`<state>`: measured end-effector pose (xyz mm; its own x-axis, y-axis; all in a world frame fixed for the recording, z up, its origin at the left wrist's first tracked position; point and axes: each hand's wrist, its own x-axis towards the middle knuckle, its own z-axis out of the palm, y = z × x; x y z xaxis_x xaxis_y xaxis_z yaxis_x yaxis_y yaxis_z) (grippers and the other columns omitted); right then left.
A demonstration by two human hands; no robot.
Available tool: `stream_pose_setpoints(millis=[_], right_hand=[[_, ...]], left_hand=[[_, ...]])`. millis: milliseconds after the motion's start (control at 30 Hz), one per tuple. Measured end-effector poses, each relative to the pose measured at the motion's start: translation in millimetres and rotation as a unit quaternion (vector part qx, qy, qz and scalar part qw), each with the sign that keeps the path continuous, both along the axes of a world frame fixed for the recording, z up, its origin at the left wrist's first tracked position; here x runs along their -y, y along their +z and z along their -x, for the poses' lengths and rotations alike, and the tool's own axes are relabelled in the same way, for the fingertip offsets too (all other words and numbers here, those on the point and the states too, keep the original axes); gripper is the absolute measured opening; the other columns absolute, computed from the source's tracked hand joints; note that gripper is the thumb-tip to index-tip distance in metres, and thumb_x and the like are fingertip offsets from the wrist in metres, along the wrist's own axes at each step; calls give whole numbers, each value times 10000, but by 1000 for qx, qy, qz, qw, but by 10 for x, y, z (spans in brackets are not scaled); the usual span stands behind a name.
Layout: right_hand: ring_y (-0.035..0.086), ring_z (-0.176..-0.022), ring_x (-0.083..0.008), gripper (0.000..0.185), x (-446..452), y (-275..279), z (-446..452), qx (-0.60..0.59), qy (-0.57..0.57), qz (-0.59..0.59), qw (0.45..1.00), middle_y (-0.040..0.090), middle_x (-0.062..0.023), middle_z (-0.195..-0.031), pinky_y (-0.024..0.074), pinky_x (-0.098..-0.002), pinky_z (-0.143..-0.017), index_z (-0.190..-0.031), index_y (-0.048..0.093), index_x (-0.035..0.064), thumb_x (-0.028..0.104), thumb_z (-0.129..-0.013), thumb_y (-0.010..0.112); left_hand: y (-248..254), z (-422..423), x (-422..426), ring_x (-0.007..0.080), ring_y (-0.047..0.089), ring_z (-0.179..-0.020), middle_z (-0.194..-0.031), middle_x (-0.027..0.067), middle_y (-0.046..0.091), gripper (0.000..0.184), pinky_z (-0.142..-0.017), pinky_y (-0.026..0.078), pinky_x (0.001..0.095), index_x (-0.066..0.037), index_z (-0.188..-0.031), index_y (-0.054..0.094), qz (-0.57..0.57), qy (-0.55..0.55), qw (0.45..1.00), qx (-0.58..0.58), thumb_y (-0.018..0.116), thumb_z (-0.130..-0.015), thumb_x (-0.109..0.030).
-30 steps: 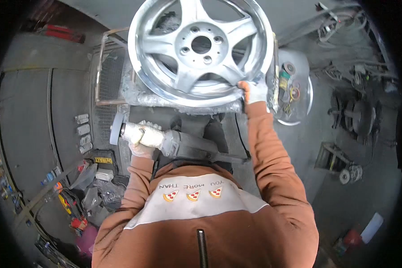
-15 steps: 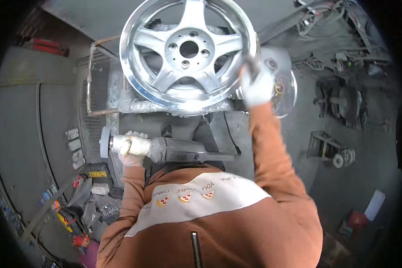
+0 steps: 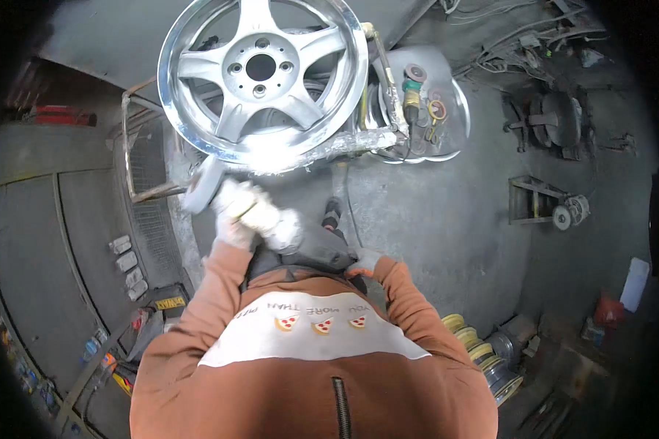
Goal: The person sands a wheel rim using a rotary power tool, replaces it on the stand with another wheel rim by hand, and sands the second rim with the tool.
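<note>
At the bottom centre lies the brown hoodie (image 3: pixel 271 399), its white band printed with 3 pizza slices. Just above it, the gloved right hand (image 3: pixel 366 261) curls round the rear end of the tool (image 3: pixel 318 246); its fingers are partly hidden. The gloved left hand (image 3: pixel 234 219), left of centre and slightly blurred, is clenched round the tool's white-wrapped front. The tool slants up toward the left and ends in a grey disc (image 3: pixel 203 186), beside the rim's lower left edge; I cannot tell whether they touch.

The silver rim (image 3: pixel 245 84), with 5 spokes and 4 bolt holes, rests at the upper centre on a plastic-wrapped stand (image 3: pixel 355 146), bright glare along its lower edge. Right of it, a tray (image 3: pixel 450 69) carries a small disc and other little pieces.

Farther out, a DEWALT box (image 3: pixel 170 300) sits at lower left, a yellow stack (image 3: pixel 465 336) at lower right, a motor (image 3: pixel 572 211) at right, and cables (image 3: pixel 516 40) at upper right.
</note>
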<state>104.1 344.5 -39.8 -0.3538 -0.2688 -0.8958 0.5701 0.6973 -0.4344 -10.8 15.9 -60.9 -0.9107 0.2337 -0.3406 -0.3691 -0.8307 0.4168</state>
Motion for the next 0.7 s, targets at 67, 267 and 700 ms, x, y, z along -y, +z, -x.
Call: stream_pose_setpoints(millis=[67,267,700], right_hand=[[633,-863,-279,553,-297,-110,-244,-92,-44,118,988,701,-168,-952,495,-357,-787,-1181,636,20,208,-674,747],[619,-889,-223,401,-959,782,-487,-64,-153,65,984,689,-120,-1003,483,-345,-813,-1124,630,-13,226,-815,720],[512,-653,-111,337,-1445,1592,-544,-223,-247,11,943,578,-49,-780,451,-281,-587,-1019,571,-46,287,-967,556]], left_hand=[[108,81,-472,321,633,-939,-1034,159,637,301,-894,519,460,-1,-1147,577,68,22,997,1,605,-879,-134],[309,382,-1613,151,632,-736,-807,25,623,213,-676,523,292,-56,-910,645,77,-29,995,65,751,-732,-5],[367,929,-2436,255,645,-681,-770,111,641,121,-661,559,411,-47,-902,603,-109,-63,988,93,658,-860,-147]])
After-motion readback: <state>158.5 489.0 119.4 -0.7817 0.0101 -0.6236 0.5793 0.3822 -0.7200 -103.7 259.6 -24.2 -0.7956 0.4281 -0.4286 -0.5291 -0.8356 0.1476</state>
